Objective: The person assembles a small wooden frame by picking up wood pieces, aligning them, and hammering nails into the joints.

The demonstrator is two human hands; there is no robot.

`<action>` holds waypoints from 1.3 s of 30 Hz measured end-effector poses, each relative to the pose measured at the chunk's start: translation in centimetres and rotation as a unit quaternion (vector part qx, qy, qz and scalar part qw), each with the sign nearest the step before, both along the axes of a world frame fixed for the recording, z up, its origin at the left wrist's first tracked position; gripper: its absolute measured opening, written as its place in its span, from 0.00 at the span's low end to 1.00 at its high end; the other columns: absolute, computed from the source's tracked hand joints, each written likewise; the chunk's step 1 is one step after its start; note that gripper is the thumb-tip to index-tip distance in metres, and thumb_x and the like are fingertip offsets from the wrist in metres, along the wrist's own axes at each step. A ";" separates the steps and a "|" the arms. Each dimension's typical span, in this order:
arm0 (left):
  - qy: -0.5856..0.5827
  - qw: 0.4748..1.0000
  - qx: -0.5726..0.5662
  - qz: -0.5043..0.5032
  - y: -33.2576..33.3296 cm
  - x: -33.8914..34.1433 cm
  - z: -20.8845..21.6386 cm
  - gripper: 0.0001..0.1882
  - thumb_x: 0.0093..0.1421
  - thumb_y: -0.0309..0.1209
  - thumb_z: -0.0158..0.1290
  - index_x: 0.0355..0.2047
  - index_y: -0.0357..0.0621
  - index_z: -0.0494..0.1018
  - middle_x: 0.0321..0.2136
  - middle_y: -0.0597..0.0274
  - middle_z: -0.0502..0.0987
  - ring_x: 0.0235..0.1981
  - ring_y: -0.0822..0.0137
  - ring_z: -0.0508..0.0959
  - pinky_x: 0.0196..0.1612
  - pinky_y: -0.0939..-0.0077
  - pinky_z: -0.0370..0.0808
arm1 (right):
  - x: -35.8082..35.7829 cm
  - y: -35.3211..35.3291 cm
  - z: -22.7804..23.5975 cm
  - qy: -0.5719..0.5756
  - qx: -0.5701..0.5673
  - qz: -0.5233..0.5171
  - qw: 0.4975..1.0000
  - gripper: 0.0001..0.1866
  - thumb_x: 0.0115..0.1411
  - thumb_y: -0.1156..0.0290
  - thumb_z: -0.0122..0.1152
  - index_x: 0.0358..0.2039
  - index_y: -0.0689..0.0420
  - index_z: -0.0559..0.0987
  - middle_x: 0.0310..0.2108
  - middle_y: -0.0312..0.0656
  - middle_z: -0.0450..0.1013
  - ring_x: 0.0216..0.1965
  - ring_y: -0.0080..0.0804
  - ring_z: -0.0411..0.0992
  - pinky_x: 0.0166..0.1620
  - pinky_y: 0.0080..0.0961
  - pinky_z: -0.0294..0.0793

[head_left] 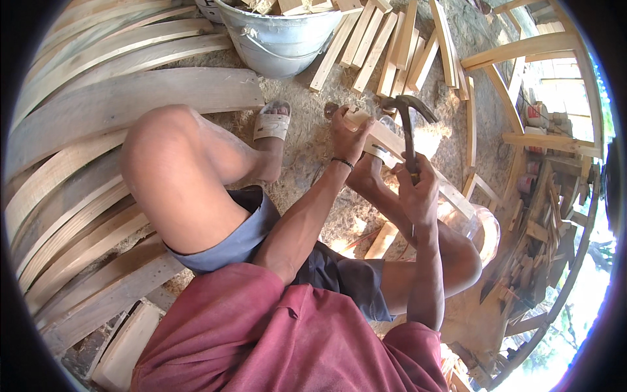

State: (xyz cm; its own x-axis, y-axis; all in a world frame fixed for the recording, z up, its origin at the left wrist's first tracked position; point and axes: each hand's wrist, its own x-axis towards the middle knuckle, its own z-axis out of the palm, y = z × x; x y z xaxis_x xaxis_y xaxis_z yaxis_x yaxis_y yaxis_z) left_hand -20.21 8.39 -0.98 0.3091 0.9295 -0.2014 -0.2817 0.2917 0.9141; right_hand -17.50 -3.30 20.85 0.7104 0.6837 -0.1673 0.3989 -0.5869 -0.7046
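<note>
My right hand (pixel 418 191) is closed round the handle of a claw hammer (pixel 409 134). Its dark metal head is raised just above a length of pale wood (pixel 386 136). That wood slants from upper left to lower right, over my foot and behind my right hand. My left hand (pixel 351 136) grips the wood near its upper end, with the thumb on top. Whether a nail stands in the wood I cannot tell; the hammer hides part of it.
Ahead stands a metal bucket (pixel 277 40) filled with wood offcuts. Several cut wooden sticks (pixel 375 52) lie on the ground right of it. Long curved planks (pixel 140 98) are stacked along my left. A wooden frame (pixel 522 51) stands at the far right.
</note>
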 end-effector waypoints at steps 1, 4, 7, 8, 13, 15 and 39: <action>-0.018 1.000 -0.019 -0.007 0.0 0.0 0.7 0.36 0.52 0.35 0.71 0.54 0.31 0.65 0.47 0.49 0.72 0.44 0.62 0.77 0.48 0.68 0.77 | -0.5 0.6 0.6 0.043 -0.007 -0.008 0.999 0.15 0.62 0.70 0.62 0.48 0.61 0.78 0.25 0.38 0.75 0.25 0.19 0.68 0.29 0.25 0.68; -0.035 0.999 -0.029 -0.008 -0.2 0.1 0.8 0.35 0.52 0.34 0.71 0.54 0.31 0.65 0.46 0.49 0.72 0.44 0.62 0.77 0.47 0.68 0.77 | -1.3 1.9 1.1 0.022 -0.021 0.032 0.999 0.11 0.63 0.73 0.58 0.44 0.64 0.75 0.24 0.51 0.77 0.25 0.37 0.78 0.30 0.34 0.74; 0.008 0.999 0.031 0.009 0.1 0.4 -0.2 0.36 0.52 0.33 0.71 0.55 0.31 0.64 0.47 0.49 0.71 0.43 0.63 0.77 0.45 0.70 0.78 | -1.2 2.3 0.4 -0.007 -0.005 0.073 0.997 0.10 0.63 0.74 0.57 0.44 0.64 0.75 0.23 0.51 0.77 0.24 0.40 0.78 0.29 0.34 0.74; 0.012 0.999 0.037 0.010 0.1 0.4 -0.4 0.37 0.52 0.32 0.71 0.56 0.31 0.63 0.47 0.49 0.71 0.43 0.64 0.77 0.44 0.70 0.78 | -1.1 2.4 0.3 -0.029 -0.001 0.094 0.995 0.10 0.64 0.75 0.56 0.45 0.64 0.74 0.23 0.51 0.77 0.24 0.41 0.78 0.29 0.35 0.74; -0.047 0.999 -0.020 -0.002 0.0 0.1 1.4 0.43 0.52 0.30 0.70 0.60 0.31 0.55 0.47 0.49 0.69 0.46 0.66 0.75 0.42 0.71 0.79 | -1.3 2.9 1.6 -0.018 -0.044 0.075 0.996 0.10 0.65 0.74 0.56 0.46 0.62 0.74 0.25 0.51 0.78 0.24 0.43 0.79 0.28 0.35 0.74; -0.035 0.999 -0.005 0.006 0.1 -0.1 1.9 0.47 0.53 0.30 0.70 0.63 0.31 0.50 0.48 0.48 0.68 0.47 0.64 0.74 0.43 0.70 0.79 | -1.4 2.9 2.5 -0.020 -0.008 0.066 0.998 0.10 0.66 0.73 0.56 0.47 0.61 0.75 0.26 0.50 0.78 0.24 0.41 0.79 0.28 0.35 0.74; 0.084 0.995 0.025 -0.041 -0.8 -0.2 1.9 0.53 0.55 0.31 0.67 0.69 0.35 0.40 0.58 0.45 0.59 0.57 0.57 0.67 0.59 0.64 0.70 | 0.3 2.2 -1.8 -0.203 0.086 0.133 0.966 0.13 0.71 0.62 0.51 0.41 0.60 0.76 0.16 0.35 0.68 0.16 0.29 0.65 0.21 0.31 0.64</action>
State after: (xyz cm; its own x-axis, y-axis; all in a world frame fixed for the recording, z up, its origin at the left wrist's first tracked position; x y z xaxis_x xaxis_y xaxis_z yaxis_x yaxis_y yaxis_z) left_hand -20.39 7.54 0.88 0.3497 0.9129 -0.2104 -0.1005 0.2599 0.9604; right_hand -17.24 -1.15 19.06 0.4887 0.8442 0.2203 0.7838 -0.3139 -0.5359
